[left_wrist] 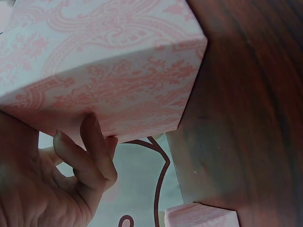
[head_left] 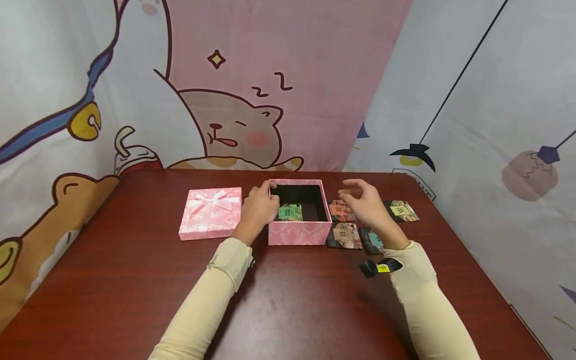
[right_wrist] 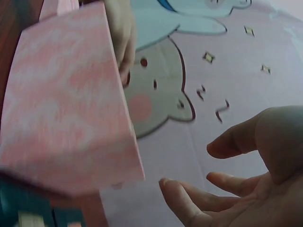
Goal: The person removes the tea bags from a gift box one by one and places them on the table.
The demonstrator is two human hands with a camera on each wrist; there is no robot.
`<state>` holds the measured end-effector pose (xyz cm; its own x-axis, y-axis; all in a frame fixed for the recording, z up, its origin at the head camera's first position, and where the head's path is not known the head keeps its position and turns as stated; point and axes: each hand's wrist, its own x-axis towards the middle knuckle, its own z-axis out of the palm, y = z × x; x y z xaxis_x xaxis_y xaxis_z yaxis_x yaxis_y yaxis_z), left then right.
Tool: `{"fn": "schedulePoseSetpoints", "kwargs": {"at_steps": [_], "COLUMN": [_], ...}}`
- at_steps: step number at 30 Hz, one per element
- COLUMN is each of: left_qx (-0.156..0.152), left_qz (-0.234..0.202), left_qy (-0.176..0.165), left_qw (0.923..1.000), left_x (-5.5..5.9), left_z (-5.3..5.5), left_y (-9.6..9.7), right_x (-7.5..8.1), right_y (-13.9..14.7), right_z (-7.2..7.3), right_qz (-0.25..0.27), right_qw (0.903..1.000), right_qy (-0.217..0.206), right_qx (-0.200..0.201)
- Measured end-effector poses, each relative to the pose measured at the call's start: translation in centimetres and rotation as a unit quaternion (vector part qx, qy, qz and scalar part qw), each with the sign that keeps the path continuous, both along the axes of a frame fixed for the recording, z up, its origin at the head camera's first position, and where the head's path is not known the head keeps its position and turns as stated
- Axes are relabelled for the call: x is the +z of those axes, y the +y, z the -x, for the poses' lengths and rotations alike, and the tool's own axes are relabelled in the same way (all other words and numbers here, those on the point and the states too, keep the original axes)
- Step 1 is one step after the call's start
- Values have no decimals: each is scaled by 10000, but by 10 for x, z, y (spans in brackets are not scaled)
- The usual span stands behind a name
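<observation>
An open pink patterned box (head_left: 299, 233) with a dark inside stands near the middle of the table. In it lies a flat packet with a green label (head_left: 288, 212). My left hand (head_left: 261, 205) holds the box's left wall at the rim; in the left wrist view, its curled fingers (left_wrist: 97, 156) are against the patterned side. To the right of the box, my right hand (head_left: 366, 202) hangs in the air over the packets, holding nothing, its thumb and fingers apart. Under and around it lie packets with an orange label (head_left: 340, 210), a tan label (head_left: 345, 235) and a teal label (head_left: 373, 240).
The box's pink lid (head_left: 211, 215), tied with a ribbon bow, lies to the left. A packet with a yellow-green label (head_left: 405, 211) lies at the far right. Cartoon-printed cloth (head_left: 324, 100) hangs behind and beside the brown table (head_left: 288, 305).
</observation>
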<state>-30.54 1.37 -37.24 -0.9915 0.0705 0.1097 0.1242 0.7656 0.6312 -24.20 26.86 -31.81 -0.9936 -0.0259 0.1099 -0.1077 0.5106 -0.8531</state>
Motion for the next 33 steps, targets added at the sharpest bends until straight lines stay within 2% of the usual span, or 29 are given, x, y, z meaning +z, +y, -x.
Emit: {"fn": "schedulePoseSetpoints", "kwargs": {"at_steps": [4,9,18,27,33], "left_qx": [13,24,57,92,93], "left_qz": [5,30,102,135,105], "left_qy": [-11,-58,-5,104,135], "left_qw": [10000,10000,9999,9998,9998], "left_x": [-4,-6,-2,-2,-2], "left_z": [0,0,0,3,4], "left_y": [-1,1,2,1,0], "right_x": [-1,-5,-15,-24,-32], "right_y": [-25,-51,-70,-84,-90], "right_z": [11,22,38,59,71], "right_qz": [101,204,164,-246,-654], "right_qw": [9998,9994,9987,9940,9888], "right_qy": [118,-13,-277,-901,-1231], "right_qx": [143,280,386,578,537]}}
